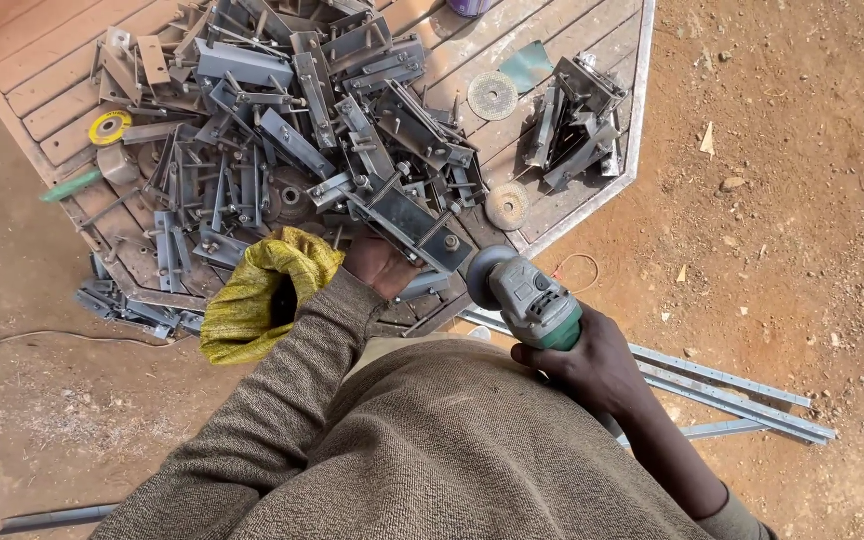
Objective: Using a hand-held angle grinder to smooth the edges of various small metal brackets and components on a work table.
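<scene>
Two hands: both belong to the person wearing the camera and both are busy at the near edge of a wooden table.
Left hand: the left hand reaches out from a brown knitted sleeve and grips the near end of a flat metal bracket; the fingers curl under the piece, so I cannot tell how they lie, only that the hand is closed on it.
Bracket: dark steel, lying tilted at the table's near edge, its far end touching the heap of similar parts.
Right hand: the right hand is wrapped tight around the green rear body of an angle grinder, fingers pressed together around the housing.
Grinder: grey head and round guard point toward the bracket, just beside its lower end; whether the disc touches the metal cannot be told.
Heap: a large pile of metal brackets covers most of the table top.
Smaller stack: a second bunch of brackets sits apart near the table's right corner.
Discs: two worn grinding discs lie on bare boards between the two piles, the second close to the grinder.
Cloth: a yellow rag rests by the left wrist.
Ground: red dirt, with long steel strips lying beyond the right arm.
</scene>
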